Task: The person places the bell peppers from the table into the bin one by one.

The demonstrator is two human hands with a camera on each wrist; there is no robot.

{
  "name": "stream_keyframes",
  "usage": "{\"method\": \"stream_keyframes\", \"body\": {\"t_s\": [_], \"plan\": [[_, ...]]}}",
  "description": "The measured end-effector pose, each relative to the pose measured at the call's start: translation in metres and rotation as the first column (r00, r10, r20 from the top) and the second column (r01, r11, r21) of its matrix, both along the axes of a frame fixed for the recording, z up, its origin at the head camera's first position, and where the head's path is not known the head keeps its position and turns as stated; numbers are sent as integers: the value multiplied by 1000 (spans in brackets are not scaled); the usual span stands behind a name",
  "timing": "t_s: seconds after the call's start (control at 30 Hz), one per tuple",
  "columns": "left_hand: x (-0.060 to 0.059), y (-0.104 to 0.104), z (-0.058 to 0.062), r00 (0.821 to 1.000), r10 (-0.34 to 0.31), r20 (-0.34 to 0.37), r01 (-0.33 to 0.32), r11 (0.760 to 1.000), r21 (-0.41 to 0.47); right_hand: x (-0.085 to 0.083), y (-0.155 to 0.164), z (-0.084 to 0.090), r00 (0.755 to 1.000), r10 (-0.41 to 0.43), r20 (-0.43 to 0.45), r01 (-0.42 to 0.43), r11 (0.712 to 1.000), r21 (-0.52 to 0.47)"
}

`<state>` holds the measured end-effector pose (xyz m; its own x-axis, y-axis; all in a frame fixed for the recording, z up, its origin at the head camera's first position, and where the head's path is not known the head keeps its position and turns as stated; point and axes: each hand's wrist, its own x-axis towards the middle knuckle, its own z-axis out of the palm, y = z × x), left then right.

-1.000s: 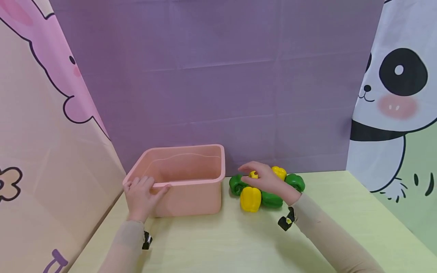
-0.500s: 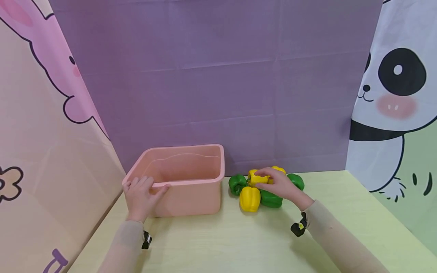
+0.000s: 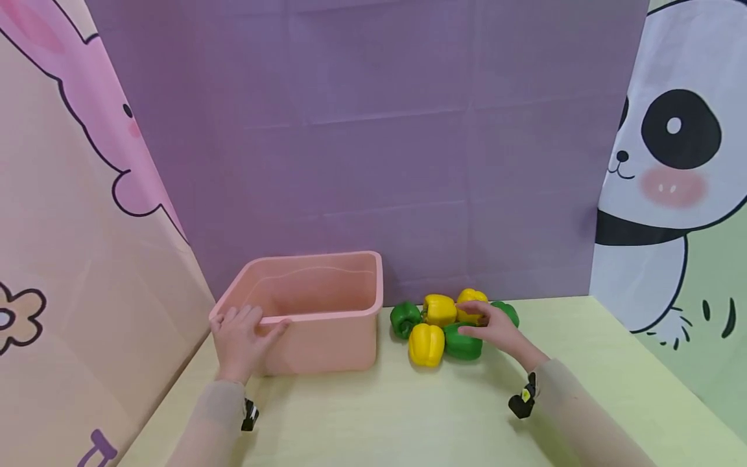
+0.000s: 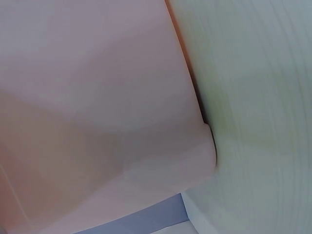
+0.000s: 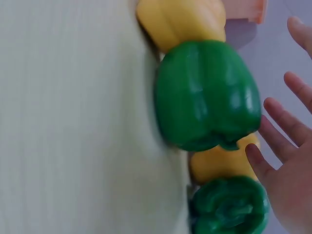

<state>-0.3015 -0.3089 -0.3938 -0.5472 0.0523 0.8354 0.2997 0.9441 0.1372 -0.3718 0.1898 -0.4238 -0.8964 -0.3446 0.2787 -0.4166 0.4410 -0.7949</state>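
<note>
My left hand (image 3: 238,344) grips the near rim of a pink plastic bin (image 3: 327,347), fingers hooked over the edge and thumb lying along its outer side. The bin's wall (image 4: 107,97) fills much of the left wrist view. My right hand (image 3: 502,329) hovers over the right part of a bell pepper cluster, fingers spread with nothing between them. Just below and left of it lies a green bell pepper (image 3: 463,344), large in the right wrist view, where the fingers (image 5: 285,119) show beside it. A yellow bell pepper (image 3: 470,297) and another green one (image 3: 509,314) are partly hidden behind this hand.
Left of the green pepper is a yellow pepper (image 3: 426,346); behind are another yellow pepper (image 3: 439,310) and a green one (image 3: 405,320), close to the bin's right side. A purple cloth wall (image 3: 408,162) stands behind the pale wooden table (image 3: 373,421).
My right hand has moved right and toward me over the peppers, uncovering the back yellow one. My left hand and the bin have stayed put. The head view has tilted slightly.
</note>
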Motion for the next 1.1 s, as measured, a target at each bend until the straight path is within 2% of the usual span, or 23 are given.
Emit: {"method": "stream_keyframes", "body": {"t_s": [0.37,0.57,0.8,1.1], "plan": [[1,0,-5,1000,-8,-13,8,1000,12,1,3,-21,998,50,43,-49,998,-31],[1,0,-5,999,-16,-33,17,1000,14,-1,3,-29,995,27,99,-24,999,-34],[0,-1,-3,999,-30,-36,31,999,9,-3,2,-34,988,3,154,0,1000,-19],[0,0,-1,1000,-17,-18,17,1000,8,-5,2,-35,983,45,179,-46,999,4]]}}
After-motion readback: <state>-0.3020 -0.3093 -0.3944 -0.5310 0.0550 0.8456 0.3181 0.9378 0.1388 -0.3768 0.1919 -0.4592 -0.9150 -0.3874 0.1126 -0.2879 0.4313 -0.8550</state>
